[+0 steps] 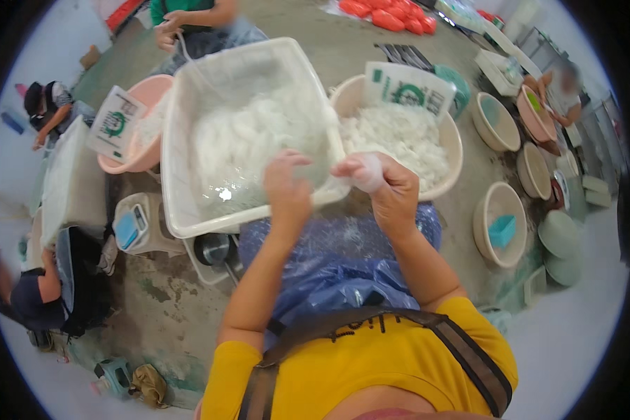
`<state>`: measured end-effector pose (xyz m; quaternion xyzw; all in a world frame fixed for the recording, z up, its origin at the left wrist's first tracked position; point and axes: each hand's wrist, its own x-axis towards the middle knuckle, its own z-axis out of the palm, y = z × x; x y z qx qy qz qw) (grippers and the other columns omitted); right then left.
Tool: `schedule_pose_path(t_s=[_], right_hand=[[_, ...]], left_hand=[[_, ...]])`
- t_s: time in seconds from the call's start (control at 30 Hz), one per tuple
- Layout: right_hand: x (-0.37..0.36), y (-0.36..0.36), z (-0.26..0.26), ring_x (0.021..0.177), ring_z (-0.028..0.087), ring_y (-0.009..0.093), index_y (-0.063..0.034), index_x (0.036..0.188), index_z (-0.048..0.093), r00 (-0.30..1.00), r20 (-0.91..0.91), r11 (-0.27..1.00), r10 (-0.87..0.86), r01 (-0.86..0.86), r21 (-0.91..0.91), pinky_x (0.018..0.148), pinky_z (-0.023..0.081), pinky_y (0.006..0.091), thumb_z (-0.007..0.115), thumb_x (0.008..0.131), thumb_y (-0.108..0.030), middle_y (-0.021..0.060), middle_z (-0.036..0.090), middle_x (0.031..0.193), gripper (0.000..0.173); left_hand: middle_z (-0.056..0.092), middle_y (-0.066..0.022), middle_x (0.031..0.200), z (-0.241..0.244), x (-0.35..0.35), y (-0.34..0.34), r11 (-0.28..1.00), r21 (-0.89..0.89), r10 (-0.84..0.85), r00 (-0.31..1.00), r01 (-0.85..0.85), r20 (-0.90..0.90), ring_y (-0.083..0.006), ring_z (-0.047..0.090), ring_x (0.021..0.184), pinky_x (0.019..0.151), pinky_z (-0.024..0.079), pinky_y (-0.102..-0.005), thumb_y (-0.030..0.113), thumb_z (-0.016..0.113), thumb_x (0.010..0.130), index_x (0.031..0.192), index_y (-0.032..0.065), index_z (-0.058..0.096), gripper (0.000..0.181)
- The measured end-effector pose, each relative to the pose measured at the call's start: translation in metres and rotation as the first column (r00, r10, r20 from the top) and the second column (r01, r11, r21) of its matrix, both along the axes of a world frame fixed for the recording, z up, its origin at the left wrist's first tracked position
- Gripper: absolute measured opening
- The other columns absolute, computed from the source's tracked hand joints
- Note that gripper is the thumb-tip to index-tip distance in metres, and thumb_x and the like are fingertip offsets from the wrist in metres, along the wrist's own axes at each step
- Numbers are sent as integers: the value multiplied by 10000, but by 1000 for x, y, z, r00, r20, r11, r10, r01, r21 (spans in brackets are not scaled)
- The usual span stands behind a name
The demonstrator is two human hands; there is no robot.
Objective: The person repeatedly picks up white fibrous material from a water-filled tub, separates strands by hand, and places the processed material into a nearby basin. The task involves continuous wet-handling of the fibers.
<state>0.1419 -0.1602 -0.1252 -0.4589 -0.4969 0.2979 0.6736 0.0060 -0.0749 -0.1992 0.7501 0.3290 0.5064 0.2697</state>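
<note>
Before me stands a large white plastic tub (176, 199) of water with a white, soft fibrous mass (247, 131) in it. My left hand (289, 184) is blurred over the tub's near right corner, fingers and thumb apart, with nothing visible in it. Just beyond the tub's right rim, my right hand (394, 191) grips a translucent white wad (368, 172) wrapped about its fingers. A pale strip trails from the wad toward the rim. Below the right hand, a cream basin (455, 152) holds white clumps (399, 142) and a printed white card (410, 89).
Blue plastic sheeting (341, 262) covers my lap. At left are a pink basin (131, 167), a stool (160, 226) with a small scale (139, 216), and a metal pan (213, 248). More basins (483, 210) line the right. Co-workers sit around; one (194, 21) handles a strand across the tub.
</note>
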Motion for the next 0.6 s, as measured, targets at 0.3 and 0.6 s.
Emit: schedule_pose_path(t_s=[0.3,0.6], right_hand=[[0,-3,14,802,637,195,-25,920,673,997,77,981,17,-2,-194,717,496,295,619,783,-62,112,658,891,152],[16,-11,59,723,604,247,-45,754,591,420,906,996,55,45,-82,627,493,311,628,729,-158,76,619,849,121]], left_hand=[[546,-53,946,45,28,-52,357,-476,36,498,803,866,-153,534,922,846,419,-282,204,447,923,1045,61,495,194],[562,-18,863,83,-8,-28,635,-520,-408,820,571,402,-64,499,775,687,406,-207,104,539,851,964,17,526,143]])
